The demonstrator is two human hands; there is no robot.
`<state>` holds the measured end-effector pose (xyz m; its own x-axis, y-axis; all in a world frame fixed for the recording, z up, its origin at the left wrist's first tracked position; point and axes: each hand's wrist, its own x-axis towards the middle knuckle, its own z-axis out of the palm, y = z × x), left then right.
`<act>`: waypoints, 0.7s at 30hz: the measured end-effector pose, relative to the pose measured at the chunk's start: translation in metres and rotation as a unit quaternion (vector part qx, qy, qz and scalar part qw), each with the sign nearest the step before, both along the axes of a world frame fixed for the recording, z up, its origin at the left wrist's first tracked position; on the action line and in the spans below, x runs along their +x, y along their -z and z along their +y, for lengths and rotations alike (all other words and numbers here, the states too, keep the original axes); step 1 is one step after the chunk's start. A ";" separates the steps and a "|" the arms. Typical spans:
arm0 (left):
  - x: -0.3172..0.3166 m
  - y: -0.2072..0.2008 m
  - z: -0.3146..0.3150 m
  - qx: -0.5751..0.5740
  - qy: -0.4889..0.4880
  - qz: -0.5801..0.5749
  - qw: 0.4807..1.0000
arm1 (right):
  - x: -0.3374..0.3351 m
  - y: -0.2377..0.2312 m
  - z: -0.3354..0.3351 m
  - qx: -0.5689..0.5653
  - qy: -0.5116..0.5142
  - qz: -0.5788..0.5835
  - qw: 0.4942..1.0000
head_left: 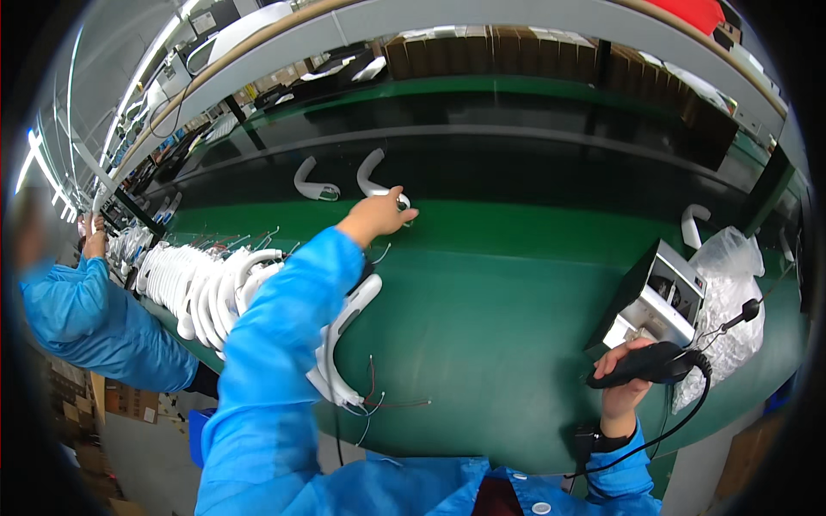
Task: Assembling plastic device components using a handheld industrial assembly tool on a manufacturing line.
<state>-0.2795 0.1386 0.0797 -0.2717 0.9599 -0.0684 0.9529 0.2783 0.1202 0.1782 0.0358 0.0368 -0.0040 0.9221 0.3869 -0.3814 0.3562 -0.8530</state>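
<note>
My left hand [379, 215] reaches far out over the bench, its fingers closed around the near end of a white curved plastic piece [370, 172] on the dark belt. A similar white curved piece [314, 182] lies to its left. My right hand [625, 378] grips a black corded hand tool [645, 365], like an electric screwdriver; its tip is hard to make out. That hand is just in front of a metal box [658, 297] with an open front. Below my left forearm lies a larger white curved part [335, 361] with thin red and blue wires.
Many white curved parts [202, 288] with wires are lined up at left. A clear plastic bag [727, 318] of small white pieces lies beside the box. Another white piece [691, 225] stands at far right. A co-worker in blue [95, 310] works at left. An overhead rail [344, 30] spans the top.
</note>
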 end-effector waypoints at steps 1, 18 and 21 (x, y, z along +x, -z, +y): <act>-0.003 0.014 0.025 -0.011 -0.063 -0.012 0.998 | 0.000 0.000 0.000 0.005 0.000 0.002 1.000; 0.079 -0.052 -0.096 0.204 -0.060 -0.444 0.870 | 0.010 -0.005 0.003 0.051 0.007 -0.035 0.998; 0.128 -0.054 -0.129 0.102 -0.022 -0.515 0.851 | 0.023 -0.014 -0.003 0.063 0.026 -0.041 0.997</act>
<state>-0.1513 0.0094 0.1335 -0.2049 0.9708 -0.1248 0.3012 0.1838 0.9357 0.2009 0.0329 0.0512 0.0059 0.8660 0.5000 -0.2913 0.4798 -0.8276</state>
